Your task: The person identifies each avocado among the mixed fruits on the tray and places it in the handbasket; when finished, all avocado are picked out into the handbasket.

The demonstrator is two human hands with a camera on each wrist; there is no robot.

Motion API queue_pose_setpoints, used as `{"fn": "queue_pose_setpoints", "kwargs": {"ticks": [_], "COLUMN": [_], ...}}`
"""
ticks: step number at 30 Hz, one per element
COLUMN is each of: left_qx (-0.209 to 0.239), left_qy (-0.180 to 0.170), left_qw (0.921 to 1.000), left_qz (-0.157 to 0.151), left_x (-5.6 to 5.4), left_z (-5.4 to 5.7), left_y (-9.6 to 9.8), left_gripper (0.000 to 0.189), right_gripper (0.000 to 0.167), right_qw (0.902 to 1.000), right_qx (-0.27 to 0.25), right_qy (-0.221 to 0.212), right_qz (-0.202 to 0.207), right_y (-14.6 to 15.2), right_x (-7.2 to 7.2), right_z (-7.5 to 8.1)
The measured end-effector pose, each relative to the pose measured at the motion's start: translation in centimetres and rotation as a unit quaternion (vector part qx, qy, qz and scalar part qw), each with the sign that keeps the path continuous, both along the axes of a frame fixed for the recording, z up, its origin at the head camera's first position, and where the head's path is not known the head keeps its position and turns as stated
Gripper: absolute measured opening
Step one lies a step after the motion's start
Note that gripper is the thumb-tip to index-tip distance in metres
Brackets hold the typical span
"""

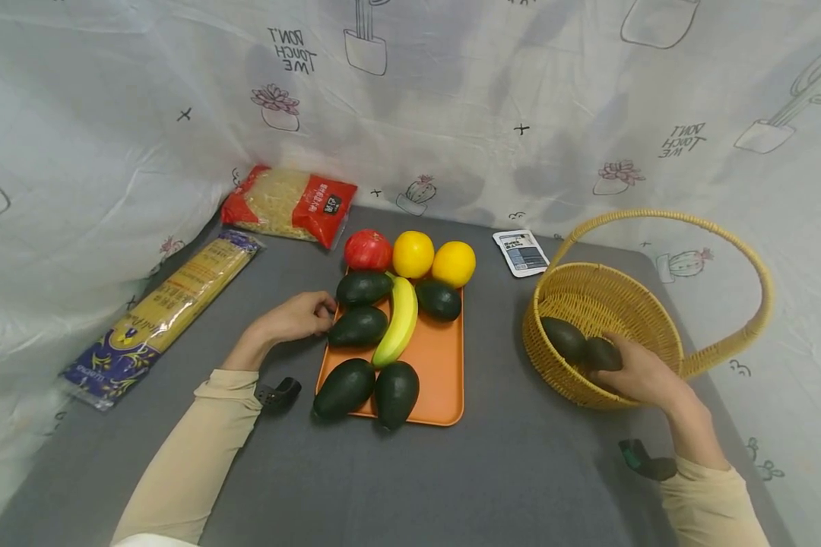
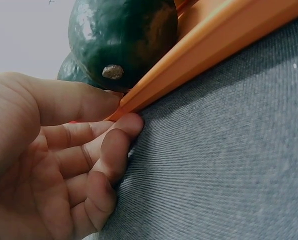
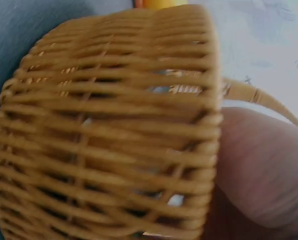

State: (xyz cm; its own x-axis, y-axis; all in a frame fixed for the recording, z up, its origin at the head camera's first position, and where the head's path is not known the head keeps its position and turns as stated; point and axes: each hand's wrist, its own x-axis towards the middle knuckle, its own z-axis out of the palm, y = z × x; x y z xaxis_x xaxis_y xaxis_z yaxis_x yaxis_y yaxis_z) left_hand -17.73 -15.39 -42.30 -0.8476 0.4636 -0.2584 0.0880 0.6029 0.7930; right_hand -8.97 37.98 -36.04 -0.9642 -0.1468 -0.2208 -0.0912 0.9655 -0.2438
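My left hand is at the left edge of an orange tray. In the left wrist view its thumb and forefinger pinch the tray's rim, right below a dark green avocado. Several avocados and a banana lie on the tray. On the right, my right hand reaches into a wicker basket and grips an avocado. Another avocado lies beside it in the basket. The basket's woven wall hides the right fingers in the right wrist view.
A red pomegranate-like fruit and two yellow round fruits sit at the tray's far end. Behind are a red-ended pasta bag and a small white packet. A long noodle pack lies left. The basket's handle stands up.
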Motion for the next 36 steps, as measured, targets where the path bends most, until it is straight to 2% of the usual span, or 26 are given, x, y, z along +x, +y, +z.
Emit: {"fn": "queue_pose_setpoints", "kwargs": {"ticks": [3,7,9,11,14,16,19,22,25,27,29,33,36], "left_qx": [0.003,0.005,0.002,-0.002,-0.003,-0.002,0.004,0.01,0.011,0.011,0.011,0.012,0.012], "left_qy": [-0.001,0.001,0.002,0.0,0.0,0.0,0.001,0.001,0.0,-0.002,-0.001,0.001,-0.006], "left_qw": [1.0,1.0,1.0,1.0,1.0,1.0,1.0,0.9999,0.9999,0.9999,0.9999,0.9999,0.9999], "left_qz": [0.003,0.004,0.002,0.003,0.001,0.004,0.006,0.009,0.008,0.007,0.005,0.005,0.008], "left_x": [-0.1,-0.1,-0.1,-0.1,-0.1,0.0,0.1,0.1,0.1,0.2,0.1,0.0,-0.2], "left_z": [-0.1,-0.2,-0.1,0.0,0.2,0.2,0.2,0.1,0.2,0.2,0.1,0.0,-0.2], "left_y": [0.0,-0.1,0.0,0.0,0.1,0.1,0.2,0.3,0.3,0.3,0.3,0.2,0.3], "left_gripper": [0.032,0.032,0.032,0.031,0.031,0.032,0.032,0.031,0.031,0.03,0.03,0.03,0.03], "right_gripper": [0.076,0.062,0.055,0.049,0.046,0.048,0.056,0.067,0.072,0.07,0.065,0.051,0.047], "right_qw": [0.9995,0.9934,0.9856,0.9742,0.9503,0.9293,0.8938,0.8591,0.8378,0.8324,0.8322,0.8309,0.8305], "right_qx": [0.006,-0.016,-0.038,-0.059,-0.093,-0.112,-0.116,-0.087,-0.053,-0.038,-0.028,-0.017,-0.008], "right_qy": [0.024,0.109,0.164,0.216,0.272,0.291,0.294,0.283,0.263,0.254,0.252,0.275,0.296], "right_qz": [-0.02,-0.031,-0.013,0.026,0.12,0.199,0.318,0.418,0.476,0.491,0.493,0.484,0.472], "right_y": [-1.0,-4.2,-6.4,-8.9,-12.5,-14.8,-18.0,-20.5,-22.1,-22.7,-23.1,-23.5,-23.5], "right_x": [0.2,0.7,1.0,1.1,1.3,1.4,1.8,2.2,2.6,2.8,2.8,2.6,2.3], "right_z": [0.8,1.9,2.0,1.6,0.7,0.0,-1.1,-2.2,-3.1,-3.6,-4.0,-4.5,-4.7]}}
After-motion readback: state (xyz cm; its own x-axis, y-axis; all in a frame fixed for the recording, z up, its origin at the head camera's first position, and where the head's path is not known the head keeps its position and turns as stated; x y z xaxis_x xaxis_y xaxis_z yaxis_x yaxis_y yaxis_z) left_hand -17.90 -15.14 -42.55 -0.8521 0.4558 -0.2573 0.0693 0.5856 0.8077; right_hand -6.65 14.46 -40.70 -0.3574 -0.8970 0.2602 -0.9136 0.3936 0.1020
